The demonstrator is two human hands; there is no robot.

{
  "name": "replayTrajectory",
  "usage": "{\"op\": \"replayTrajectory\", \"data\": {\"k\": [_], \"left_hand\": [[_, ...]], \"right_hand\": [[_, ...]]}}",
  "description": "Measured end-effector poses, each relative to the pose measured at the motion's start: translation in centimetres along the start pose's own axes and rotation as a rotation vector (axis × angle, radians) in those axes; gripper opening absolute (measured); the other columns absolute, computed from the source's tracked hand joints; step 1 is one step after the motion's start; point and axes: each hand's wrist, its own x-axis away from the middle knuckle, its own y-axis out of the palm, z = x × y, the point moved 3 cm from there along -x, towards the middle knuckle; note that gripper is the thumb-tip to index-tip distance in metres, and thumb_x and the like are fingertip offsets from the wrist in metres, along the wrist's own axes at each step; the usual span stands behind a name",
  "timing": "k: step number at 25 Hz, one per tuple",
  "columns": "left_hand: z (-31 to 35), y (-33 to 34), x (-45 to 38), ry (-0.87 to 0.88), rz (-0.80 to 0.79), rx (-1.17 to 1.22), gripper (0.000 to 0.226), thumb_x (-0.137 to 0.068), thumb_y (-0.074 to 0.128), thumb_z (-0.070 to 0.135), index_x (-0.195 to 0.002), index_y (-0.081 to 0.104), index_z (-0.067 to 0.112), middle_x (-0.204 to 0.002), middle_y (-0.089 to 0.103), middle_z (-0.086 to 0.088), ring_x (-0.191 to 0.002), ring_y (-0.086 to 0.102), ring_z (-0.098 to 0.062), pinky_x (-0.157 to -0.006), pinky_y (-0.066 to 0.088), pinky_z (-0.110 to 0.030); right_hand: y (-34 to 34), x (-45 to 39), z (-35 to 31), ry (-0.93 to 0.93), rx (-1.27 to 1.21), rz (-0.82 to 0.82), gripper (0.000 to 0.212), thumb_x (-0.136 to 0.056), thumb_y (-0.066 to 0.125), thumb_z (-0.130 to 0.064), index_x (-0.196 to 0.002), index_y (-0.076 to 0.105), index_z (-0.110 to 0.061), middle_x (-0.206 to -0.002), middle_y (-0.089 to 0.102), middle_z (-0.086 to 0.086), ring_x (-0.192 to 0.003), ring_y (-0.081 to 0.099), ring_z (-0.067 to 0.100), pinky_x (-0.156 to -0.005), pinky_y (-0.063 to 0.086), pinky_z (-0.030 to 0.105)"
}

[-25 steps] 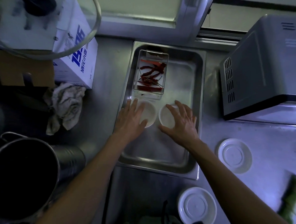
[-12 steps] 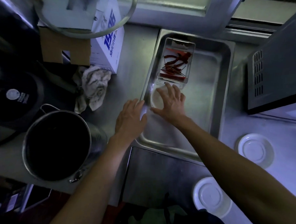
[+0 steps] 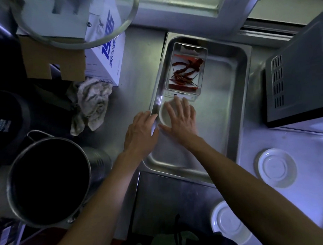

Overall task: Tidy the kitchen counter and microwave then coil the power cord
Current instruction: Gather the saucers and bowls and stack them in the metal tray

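A steel tray [image 3: 236, 94] lies on the counter. In its far left part stands a clear box of dried red chillies [image 3: 187, 70]. Just in front of the box sits a small white dish [image 3: 163, 116] against the tray's left wall. My right hand [image 3: 181, 119] lies flat over that dish with straight fingers. My left hand [image 3: 141, 133] rests on the tray's left rim with its fingers laid over the edge. The microwave [image 3: 300, 77] stands to the right of the tray. No power cord shows.
Two white saucers lie upside down at the right, one [image 3: 276, 167] by the tray, one [image 3: 228, 223] near the counter's front. A big steel pot [image 3: 47, 181] stands at the left, a crumpled rag [image 3: 91, 104] and a white carton [image 3: 107, 56] behind it.
The two small dishes seen apart a second ago now sit as one spot under my right hand at the tray's left wall. My left hand has moved out onto the rim.
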Motion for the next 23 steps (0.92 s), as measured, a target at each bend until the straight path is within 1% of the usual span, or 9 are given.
{"op": "replayTrajectory", "data": {"k": [3, 6, 8, 10, 12, 15, 19, 21, 23], "left_hand": [[0.6, -0.1, -0.4, 0.025, 0.013, -0.005, 0.04, -0.091, 0.061, 0.019, -0.13, 0.06, 0.009, -0.132, 0.056, -0.01, -0.125, 0.048, -0.032, -0.095, 0.048, -0.05], [1.3, -0.4, -0.1, 0.021, -0.008, -0.021, 0.04, -0.093, 0.057, 0.022, -0.132, 0.057, 0.013, -0.135, 0.054, -0.007, -0.127, 0.045, -0.028, -0.097, 0.045, -0.05], [2.0, -0.7, 0.6, 0.024, 0.006, -0.033, 0.039, -0.092, 0.058, 0.023, -0.131, 0.058, 0.015, -0.136, 0.053, -0.005, -0.129, 0.044, -0.026, -0.099, 0.045, -0.049], [2.8, -1.0, 1.8, 0.033, 0.011, -0.054, 0.04, -0.091, 0.059, 0.023, -0.13, 0.058, 0.015, -0.137, 0.053, -0.005, -0.128, 0.045, -0.027, -0.097, 0.046, -0.049], [3.4, -0.9, 3.0, 0.036, 0.007, -0.063, 0.044, -0.089, 0.061, 0.021, -0.132, 0.057, 0.014, -0.138, 0.052, -0.007, -0.128, 0.045, -0.029, -0.098, 0.046, -0.051], [5.0, -0.2, 5.5, 0.042, 0.006, -0.091, 0.052, -0.088, 0.064, 0.021, -0.138, 0.054, 0.012, -0.141, 0.051, -0.009, -0.133, 0.043, -0.029, -0.103, 0.043, -0.05], [8.4, 2.3, 8.2, 0.107, -0.017, -0.154, 0.049, -0.09, 0.066, 0.023, -0.135, 0.057, 0.008, -0.136, 0.057, -0.013, -0.127, 0.051, -0.033, -0.101, 0.046, -0.047], [10.3, 3.8, 9.1, 0.123, -0.046, -0.175, 0.049, -0.09, 0.065, 0.024, -0.136, 0.056, 0.009, -0.137, 0.057, -0.011, -0.127, 0.051, -0.03, -0.099, 0.047, -0.046], [12.4, 5.4, 9.8, 0.143, -0.104, -0.2, 0.051, -0.091, 0.061, 0.027, -0.139, 0.052, 0.014, -0.141, 0.053, -0.007, -0.131, 0.047, -0.027, -0.1, 0.046, -0.047]], "right_hand": [[-0.5, -0.5, -0.3, 0.021, 0.0, -0.024, 0.089, -0.083, 0.031, -0.08, -0.153, 0.022, -0.025, -0.163, 0.012, 0.016, -0.149, 0.009, 0.044, -0.115, 0.017, 0.058], [-0.7, -0.5, -0.5, 0.033, 0.0, -0.067, 0.091, -0.085, 0.035, -0.079, -0.156, 0.014, -0.025, -0.165, 0.003, 0.015, -0.151, -0.002, 0.042, -0.119, 0.01, 0.059], [-1.3, -0.1, -0.5, 0.026, -0.016, -0.105, 0.092, -0.087, 0.031, -0.08, -0.158, 0.006, -0.027, -0.166, -0.007, 0.013, -0.151, -0.012, 0.039, -0.12, 0.001, 0.06], [-2.1, 1.1, -0.2, 0.016, -0.037, -0.118, 0.09, -0.088, 0.025, -0.079, -0.158, 0.003, -0.026, -0.166, -0.013, 0.011, -0.151, -0.017, 0.035, -0.121, -0.003, 0.06], [-2.7, 3.2, 0.4, 0.014, -0.082, -0.09, 0.085, -0.092, 0.026, -0.074, -0.158, 0.006, -0.024, -0.166, -0.011, 0.01, -0.152, -0.015, 0.031, -0.122, -0.001, 0.057], [-3.1, 8.2, 2.6, 0.03, -0.124, -0.057, 0.077, -0.096, 0.035, -0.065, -0.157, 0.012, -0.025, -0.167, -0.003, 0.009, -0.153, -0.008, 0.03, -0.123, 0.004, 0.054], [-3.4, 14.5, 6.1, 0.077, -0.164, -0.01, 0.07, -0.097, 0.038, -0.06, -0.155, 0.021, -0.024, -0.167, 0.005, 0.01, -0.154, -0.003, 0.03, -0.123, 0.008, 0.052], [-3.8, 16.9, 7.5, 0.085, -0.178, 0.019, 0.067, -0.098, 0.042, -0.057, -0.154, 0.026, -0.024, -0.166, 0.009, 0.01, -0.154, 0.002, 0.031, -0.122, 0.011, 0.052], [-4.2, 19.3, 8.9, 0.1, -0.174, 0.028, 0.065, -0.098, 0.044, -0.054, -0.153, 0.028, -0.023, -0.166, 0.01, 0.01, -0.153, 0.004, 0.031, -0.121, 0.013, 0.052]]}}
